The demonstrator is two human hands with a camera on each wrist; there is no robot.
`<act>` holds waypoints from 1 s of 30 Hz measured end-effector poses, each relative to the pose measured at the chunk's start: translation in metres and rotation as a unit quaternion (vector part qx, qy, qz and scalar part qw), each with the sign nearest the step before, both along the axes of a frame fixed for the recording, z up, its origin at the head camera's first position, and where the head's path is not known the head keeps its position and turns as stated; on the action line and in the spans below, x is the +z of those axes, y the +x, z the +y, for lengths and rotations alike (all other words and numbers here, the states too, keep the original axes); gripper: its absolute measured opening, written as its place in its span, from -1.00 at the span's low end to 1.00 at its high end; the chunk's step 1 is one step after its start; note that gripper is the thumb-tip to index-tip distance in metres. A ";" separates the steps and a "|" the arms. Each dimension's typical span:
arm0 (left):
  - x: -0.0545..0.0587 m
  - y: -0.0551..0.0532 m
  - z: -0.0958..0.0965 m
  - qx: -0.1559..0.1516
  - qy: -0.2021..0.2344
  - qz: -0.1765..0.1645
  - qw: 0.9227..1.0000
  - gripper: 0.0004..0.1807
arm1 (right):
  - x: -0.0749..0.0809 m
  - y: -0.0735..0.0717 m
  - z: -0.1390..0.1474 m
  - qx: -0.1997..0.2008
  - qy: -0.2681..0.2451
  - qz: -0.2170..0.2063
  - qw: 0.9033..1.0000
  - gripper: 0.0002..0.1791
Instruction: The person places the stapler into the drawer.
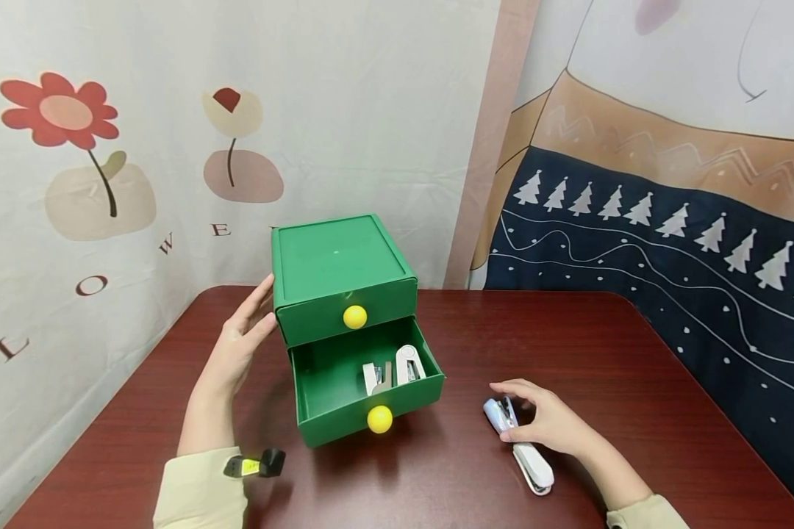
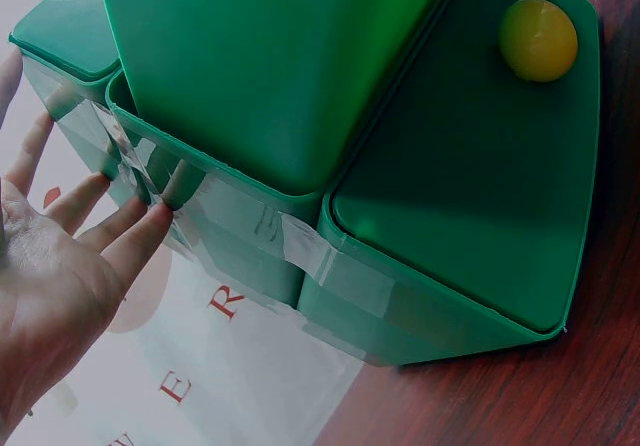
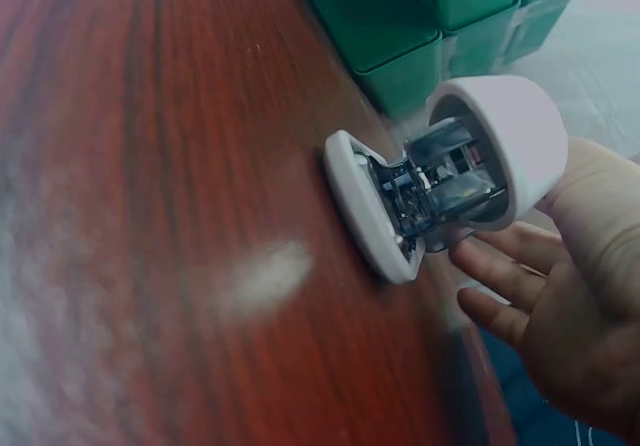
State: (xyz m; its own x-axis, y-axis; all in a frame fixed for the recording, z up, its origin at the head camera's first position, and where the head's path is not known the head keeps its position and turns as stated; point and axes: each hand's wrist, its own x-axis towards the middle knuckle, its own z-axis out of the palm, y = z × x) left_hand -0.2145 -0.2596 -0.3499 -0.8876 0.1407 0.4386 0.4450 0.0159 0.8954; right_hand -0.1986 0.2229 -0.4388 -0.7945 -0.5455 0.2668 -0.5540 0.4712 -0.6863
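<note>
A green two-drawer box with yellow knobs stands on the table, its lower drawer pulled out. My left hand rests its extended fingertips against the box's left side, which has clear tape over it in the left wrist view. To the right, a light-blue and white stapler lies on the table. Over it, my right hand has its thumb across the stapler and its fingers loosely spread on the far side. Inside the drawer are a small white stapler-like piece and a small white and grey piece.
The dark red wooden table carries everything. A printed cloth with flowers and letters hangs behind, and a dark blue cloth with white trees hangs at the right. A black and yellow strap is on the left sleeve.
</note>
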 end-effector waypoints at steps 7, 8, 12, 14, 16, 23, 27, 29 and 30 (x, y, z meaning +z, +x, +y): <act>0.000 0.001 0.000 -0.001 0.002 0.001 1.000 -0.39 | -0.004 -0.002 0.000 0.019 0.000 -0.003 1.000 -0.31; 0.000 0.001 0.000 -0.001 0.001 0.001 1.000 -0.39 | -0.005 -0.003 0.000 0.019 0.001 -0.001 1.000 -0.32; 0.001 0.001 0.000 -0.002 0.002 -0.002 1.000 -0.39 | -0.006 -0.004 0.000 0.019 0.004 -0.001 1.000 -0.37; 0.001 0.001 0.001 -0.002 0.001 -0.003 1.000 -0.39 | -0.007 -0.004 0.000 0.018 0.005 -0.001 1.000 -0.39; 0.001 0.001 0.001 -0.002 0.001 -0.004 1.000 -0.39 | -0.008 -0.005 0.001 0.017 0.005 -0.002 1.000 -0.40; 0.002 0.001 0.001 -0.003 0.001 -0.003 1.000 -0.39 | -0.010 -0.007 0.002 0.016 0.007 0.013 1.000 -0.41; 0.002 0.002 0.001 0.000 0.000 -0.003 1.000 -0.39 | -0.005 -0.006 -0.001 0.002 0.005 0.025 1.000 -0.42; 0.002 0.002 0.001 0.001 0.000 -0.003 1.000 -0.39 | -0.001 -0.004 -0.003 -0.004 0.002 0.032 0.999 -0.41; 0.002 0.002 0.001 0.001 0.000 -0.003 1.000 -0.39 | 0.000 -0.004 -0.004 -0.006 -0.001 0.034 0.999 -0.41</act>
State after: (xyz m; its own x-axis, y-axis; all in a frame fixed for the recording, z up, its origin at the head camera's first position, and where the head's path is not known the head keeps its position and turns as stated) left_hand -0.2126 -0.2582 -0.3476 -0.8907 0.1389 0.4328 0.4392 0.0173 0.8982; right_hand -0.2021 0.2189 -0.4384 -0.7809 -0.5354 0.3219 -0.5941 0.4771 -0.6476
